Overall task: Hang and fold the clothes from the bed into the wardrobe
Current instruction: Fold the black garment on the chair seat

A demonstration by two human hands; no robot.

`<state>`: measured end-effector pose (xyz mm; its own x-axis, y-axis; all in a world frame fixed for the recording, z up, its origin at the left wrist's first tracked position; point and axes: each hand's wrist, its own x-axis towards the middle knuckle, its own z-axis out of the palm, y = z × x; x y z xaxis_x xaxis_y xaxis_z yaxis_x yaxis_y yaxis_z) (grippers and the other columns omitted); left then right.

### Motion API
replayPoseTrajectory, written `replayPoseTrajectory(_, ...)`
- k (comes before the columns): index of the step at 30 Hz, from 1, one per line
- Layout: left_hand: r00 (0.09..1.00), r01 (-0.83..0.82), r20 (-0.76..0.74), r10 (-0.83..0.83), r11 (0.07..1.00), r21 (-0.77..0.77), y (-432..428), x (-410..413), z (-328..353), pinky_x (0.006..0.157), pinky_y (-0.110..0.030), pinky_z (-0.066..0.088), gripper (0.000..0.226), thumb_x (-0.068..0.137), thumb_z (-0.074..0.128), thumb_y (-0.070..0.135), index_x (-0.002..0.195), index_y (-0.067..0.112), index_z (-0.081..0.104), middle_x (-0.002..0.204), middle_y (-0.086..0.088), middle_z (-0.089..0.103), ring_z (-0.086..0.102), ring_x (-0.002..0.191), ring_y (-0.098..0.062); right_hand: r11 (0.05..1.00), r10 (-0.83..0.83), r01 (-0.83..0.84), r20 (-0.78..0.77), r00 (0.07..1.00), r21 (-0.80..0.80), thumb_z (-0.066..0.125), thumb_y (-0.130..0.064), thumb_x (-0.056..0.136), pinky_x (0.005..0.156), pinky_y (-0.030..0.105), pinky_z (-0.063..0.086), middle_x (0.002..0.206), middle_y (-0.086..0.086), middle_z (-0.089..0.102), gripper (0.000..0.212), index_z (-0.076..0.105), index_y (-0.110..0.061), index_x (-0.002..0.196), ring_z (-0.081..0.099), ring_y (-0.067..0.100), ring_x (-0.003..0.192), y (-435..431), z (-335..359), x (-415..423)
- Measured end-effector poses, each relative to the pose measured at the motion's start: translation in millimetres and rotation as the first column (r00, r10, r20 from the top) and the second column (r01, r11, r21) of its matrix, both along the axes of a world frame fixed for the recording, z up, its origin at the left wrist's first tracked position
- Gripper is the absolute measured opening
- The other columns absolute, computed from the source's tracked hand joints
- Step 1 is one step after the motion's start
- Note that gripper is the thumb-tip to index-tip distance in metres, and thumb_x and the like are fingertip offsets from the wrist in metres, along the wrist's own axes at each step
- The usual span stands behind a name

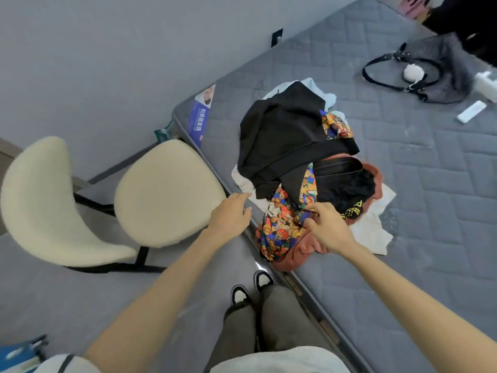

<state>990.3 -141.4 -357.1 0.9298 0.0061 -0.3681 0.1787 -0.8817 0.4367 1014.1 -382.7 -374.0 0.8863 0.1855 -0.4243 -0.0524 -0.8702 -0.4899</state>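
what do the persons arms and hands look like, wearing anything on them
Both forearms are bare down to the left hand and right hand: no gloves, and no watch, rings or bracelets that show. A short white sleeve with a dark band covers the left upper arm. The right arm leaves the frame before any sleeve appears.

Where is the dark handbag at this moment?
In the head view, upper right, the dark handbag lies on the mattress, beyond the clothes pile and beside a slim white object.

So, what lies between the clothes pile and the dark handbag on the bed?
Nothing: the head view shows only bare grey mattress between the clothes pile and the handbag.
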Motion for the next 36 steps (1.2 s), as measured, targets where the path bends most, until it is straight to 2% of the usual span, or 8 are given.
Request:
replayPoseTrajectory(5,1.0,0.005,-0.025,-0.006,1.0,-0.027,-1.2,66.8,-45.1,0.102,-0.042,0.039,0.048,0.099,0.044,0.022,0.145,0.016,0.037,0.146,-0.009,0.038,0.041,0.127,-0.029,0.997,-0.077,0.076,0.036,0.996,0.019,0.053,-0.017,0.093,0.094,0.039,0.042,0.137,0.01,0.043,0.04,0.049,-0.018,0.133,0.045,0.029,0.121,8.2,-26.5,65.2)
replayPoseTrajectory(14,0.996,-0.053,-0.076,0.045,0.993,-0.109,-28.7,184.7,-148.1,0.099,-0.041,0.045,0.057,0.099,0.046,0.027,0.151,0.019,0.024,0.15,-0.006,0.033,0.04,0.13,-0.025,0.996,-0.02,0.024,0.045,0.999,-0.089,0.049,-0.012,0.094,0.104,0.042,0.037,0.154,0.008,0.027,0.052,0.038,-0.022,0.145,0.029,0.031,0.136,10.3,-107.7,199.0)
replayPoseTrajectory(19,0.983,-0.069,-0.18,0.04,0.985,-0.161,-56.8,216.2,-201.1,0.108,-0.042,0.034,0.071,0.095,0.054,0.031,0.153,0.021,0.014,0.158,-0.008,0.016,0.022,0.142,-0.03,0.975,0.096,-0.088,0.031,0.995,-0.206,0.051,-0.012,0.093,0.109,0.047,0.035,0.158,0.008,0.019,0.061,0.031,-0.028,0.149,0.018,0.029,0.143,4.2,-150.3,230.6)
replayPoseTrajectory(21,0.988,-0.053,-0.149,0.039,0.994,-0.095,-66.6,224.6,-216.4,0.108,-0.043,0.036,0.072,0.092,0.058,0.035,0.151,0.02,0.018,0.157,-0.008,0.018,0.022,0.141,-0.032,0.966,0.131,-0.111,0.074,0.989,-0.234,0.053,-0.012,0.092,0.11,0.045,0.034,0.156,0.009,0.024,0.061,0.033,-0.028,0.147,0.021,0.029,0.142,2.4,-161.2,237.4)
replayPoseTrajectory(24,0.998,-0.028,-0.057,0.033,0.996,0.088,-76.6,235.0,-232.3,0.106,-0.04,0.037,0.067,0.089,0.059,0.04,0.145,0.019,0.03,0.149,-0.007,0.032,0.036,0.132,-0.029,0.955,0.184,-0.139,0.153,0.971,-0.264,0.058,-0.015,0.091,0.106,0.041,0.038,0.147,0.009,0.035,0.055,0.041,-0.027,0.141,0.033,0.028,0.134,-1.4,-171.9,248.9)
replayPoseTrajectory(28,1.0,-0.006,0.015,0.003,0.985,0.174,-75.1,244.2,-240.6,0.11,-0.039,0.031,0.047,0.093,0.052,0.026,0.138,0.018,0.04,0.139,-0.005,0.045,0.047,0.123,-0.024,0.928,0.282,-0.228,0.158,0.946,-0.293,0.065,-0.025,0.088,0.104,0.039,0.04,0.14,0.007,0.04,0.056,0.043,-0.029,0.139,0.04,0.026,0.127,-7.7,-177.4,264.1)
replayPoseTrajectory(32,0.994,-0.016,0.107,0.007,0.996,0.085,-55.6,250.9,-223.3,0.102,-0.033,0.036,0.022,0.097,0.045,0.014,0.116,0.018,0.054,0.109,0.0,0.062,0.059,0.102,-0.019,0.929,0.285,-0.221,0.194,0.939,-0.296,0.065,-0.026,0.087,0.103,0.041,0.039,0.136,0.008,0.043,0.055,0.044,-0.027,0.138,0.041,0.026,0.126,-5.2,-172.7,263.1)
replayPoseTrajectory(36,0.972,-0.02,0.234,0.019,1.0,0.004,-35.2,252.7,-186.0,0.071,-0.03,0.045,0.019,0.096,0.046,0.011,0.11,0.013,0.057,0.092,-0.002,0.064,0.059,0.081,-0.019,0.942,0.258,-0.184,0.251,0.933,-0.281,0.062,-0.018,0.086,0.105,0.043,0.038,0.14,0.012,0.04,0.059,0.041,-0.022,0.141,0.037,0.029,0.13,6.0,-160.4,261.4)
